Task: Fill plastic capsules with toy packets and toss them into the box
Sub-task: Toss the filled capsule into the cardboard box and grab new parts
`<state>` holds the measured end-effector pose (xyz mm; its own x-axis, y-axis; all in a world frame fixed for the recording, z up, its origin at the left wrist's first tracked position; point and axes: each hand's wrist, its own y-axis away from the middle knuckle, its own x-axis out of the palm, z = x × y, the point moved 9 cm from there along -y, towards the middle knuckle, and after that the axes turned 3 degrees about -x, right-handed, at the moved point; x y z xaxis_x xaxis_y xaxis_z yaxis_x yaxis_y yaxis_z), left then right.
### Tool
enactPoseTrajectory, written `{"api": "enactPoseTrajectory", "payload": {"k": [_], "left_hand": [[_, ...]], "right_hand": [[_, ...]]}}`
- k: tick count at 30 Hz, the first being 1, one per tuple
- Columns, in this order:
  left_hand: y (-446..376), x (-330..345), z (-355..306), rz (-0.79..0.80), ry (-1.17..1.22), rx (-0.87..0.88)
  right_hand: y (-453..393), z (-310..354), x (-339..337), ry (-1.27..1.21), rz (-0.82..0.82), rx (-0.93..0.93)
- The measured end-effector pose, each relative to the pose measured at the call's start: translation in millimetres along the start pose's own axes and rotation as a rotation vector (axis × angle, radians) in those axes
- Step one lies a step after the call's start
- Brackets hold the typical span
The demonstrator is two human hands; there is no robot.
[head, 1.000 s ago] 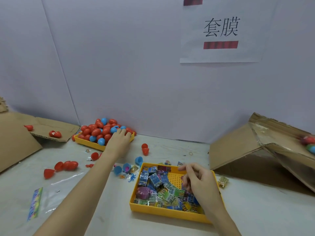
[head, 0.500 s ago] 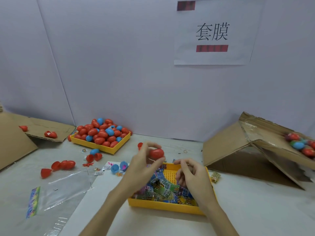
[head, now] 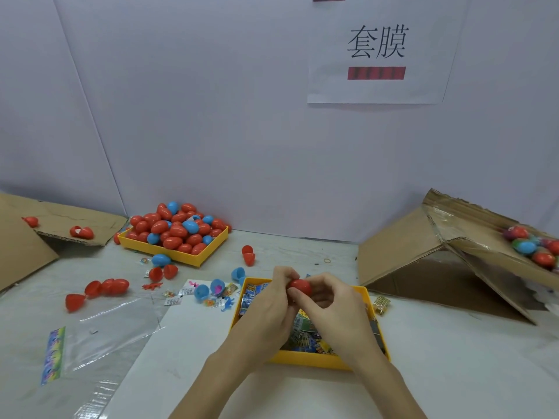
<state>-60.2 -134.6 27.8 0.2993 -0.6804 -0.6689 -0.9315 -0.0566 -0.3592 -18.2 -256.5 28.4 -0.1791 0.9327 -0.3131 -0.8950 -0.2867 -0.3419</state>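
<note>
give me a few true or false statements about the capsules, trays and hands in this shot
1. Both hands hold a red capsule over the packet tray. True.
2. The capsule in the hands is blue. False: it is red.
3. The far yellow tray holds mostly red capsules with a few blue. True.
4. The cardboard box on the right is empty. False: coloured capsules lie in it.
5. The left hand rests flat on the table. False: it grips the capsule with the right hand.
</note>
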Motion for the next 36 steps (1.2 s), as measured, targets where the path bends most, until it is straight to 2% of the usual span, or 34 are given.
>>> {"api": "enactPoseTrajectory", "payload": {"k": [4,8,11,17,22,29,36], "left_hand": [[0.2,-7.0,-2.2,-0.126,0.029,0.034],[3.5,-15.7,-9.0,-0.223,-0.049,0.110],[4.4,-20.3,-17.4,-0.232,-0.026,0.174],[4.8,-21.1,-16.3,-0.205,0.113,0.168],[7.6,-22.4,-13.5,-0.241,0.123,0.130],[7.2,-22.9,-13.3,-0.247,0.091,0.117],[6.4,-23.5,-15.9,-0.204,0.058,0.157]], "right_hand": [[1.9,5.4,6.1,0.009,0.032,-0.013],[2.9,5.3,8.2,0.028,0.026,-0.022],[-1.1,-0.2,0.1,-0.089,0.011,0.019],[-1.2,-6.8,12.3,-0.460,0.220,0.144],[1.2,-10.6,13.2,-0.557,0.191,0.227],[0.4,-10.2,11.3,-0.443,0.115,0.190],[1.8,-10.0,17.8,-0.369,0.165,0.157]]}}
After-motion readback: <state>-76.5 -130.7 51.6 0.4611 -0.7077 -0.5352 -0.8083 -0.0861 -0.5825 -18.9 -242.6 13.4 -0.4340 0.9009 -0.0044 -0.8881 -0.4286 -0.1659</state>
